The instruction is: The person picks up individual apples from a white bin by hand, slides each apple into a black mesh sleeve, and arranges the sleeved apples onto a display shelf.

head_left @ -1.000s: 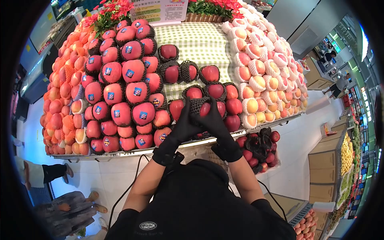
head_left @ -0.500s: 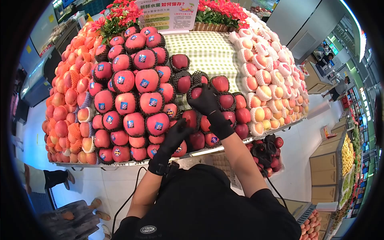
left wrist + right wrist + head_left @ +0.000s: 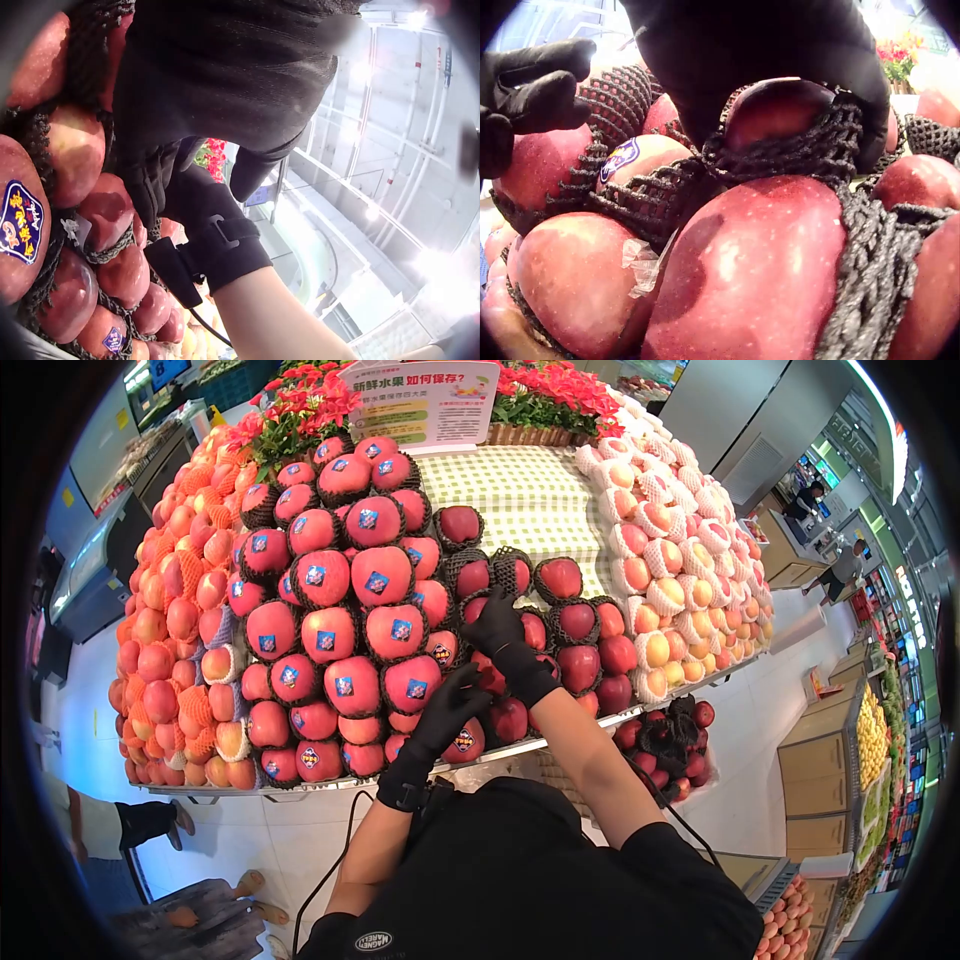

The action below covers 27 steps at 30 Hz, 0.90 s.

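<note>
My black-gloved right hand (image 3: 497, 625) grips a dark red apple (image 3: 776, 116) in a black foam net, its fingers curled round the fruit from above. This apple sits among other netted red apples in the right-hand part of the pile. Lower and to the left, my gloved left hand (image 3: 452, 710) hovers close over the front apples, its fingers loosely bent and holding nothing. In the right wrist view the left fingers (image 3: 544, 94) show beside a netted apple. A large bare-faced red apple (image 3: 750, 270) lies just in front of the gripped one.
Stacked red apples with blue stickers (image 3: 325, 635) rise on the left. White-netted peach-coloured fruit (image 3: 660, 595) fills the right side. A checked cloth (image 3: 520, 495) runs between, below a sign (image 3: 420, 405) and red flowers (image 3: 560, 400). A bag of apples (image 3: 670, 750) is below the stand's edge.
Both hands were together on a netted apple; the right hand has since carried it up to the pile and my left has drawn back, its fingers loosened. The head view has shifted slightly.
</note>
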### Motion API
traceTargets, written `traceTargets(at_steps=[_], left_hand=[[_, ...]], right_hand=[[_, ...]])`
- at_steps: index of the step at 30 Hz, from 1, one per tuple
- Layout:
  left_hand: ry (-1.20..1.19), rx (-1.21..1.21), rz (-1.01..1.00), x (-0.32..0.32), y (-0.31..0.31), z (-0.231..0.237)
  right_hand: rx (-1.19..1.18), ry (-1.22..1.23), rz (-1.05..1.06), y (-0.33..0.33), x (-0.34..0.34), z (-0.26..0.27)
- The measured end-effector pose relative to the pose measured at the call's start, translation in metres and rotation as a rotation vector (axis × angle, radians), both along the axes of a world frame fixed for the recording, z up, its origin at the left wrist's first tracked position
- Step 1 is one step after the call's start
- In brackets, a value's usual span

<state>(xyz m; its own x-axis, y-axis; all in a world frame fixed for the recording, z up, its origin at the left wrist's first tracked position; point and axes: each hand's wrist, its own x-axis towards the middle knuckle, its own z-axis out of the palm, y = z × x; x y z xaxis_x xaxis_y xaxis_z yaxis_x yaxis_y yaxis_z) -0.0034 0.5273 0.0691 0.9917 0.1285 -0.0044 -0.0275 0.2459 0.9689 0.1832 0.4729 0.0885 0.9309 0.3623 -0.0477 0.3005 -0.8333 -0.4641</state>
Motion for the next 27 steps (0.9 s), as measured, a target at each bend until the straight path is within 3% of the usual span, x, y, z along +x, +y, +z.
traceTargets(at_steps=[6,12,23,27], left_hand=[[-0.002,-0.008,0.002,0.004,0.003,-0.009],[-0.031,-0.036,0.003,0.006,0.007,-0.016],[-0.089,-0.191,0.061,0.011,0.012,-0.005],[-0.067,-0.213,0.084,0.01,0.006,0.009]], right_hand=[[0.084,0.065,-0.011,0.0,-0.005,0.002],[0.45,-0.206,0.221,-0.02,0.02,-0.044],[0.775,-0.058,0.04,-0.101,0.023,0.052],[0.878,0.11,0.001,-0.147,0.005,0.067]])
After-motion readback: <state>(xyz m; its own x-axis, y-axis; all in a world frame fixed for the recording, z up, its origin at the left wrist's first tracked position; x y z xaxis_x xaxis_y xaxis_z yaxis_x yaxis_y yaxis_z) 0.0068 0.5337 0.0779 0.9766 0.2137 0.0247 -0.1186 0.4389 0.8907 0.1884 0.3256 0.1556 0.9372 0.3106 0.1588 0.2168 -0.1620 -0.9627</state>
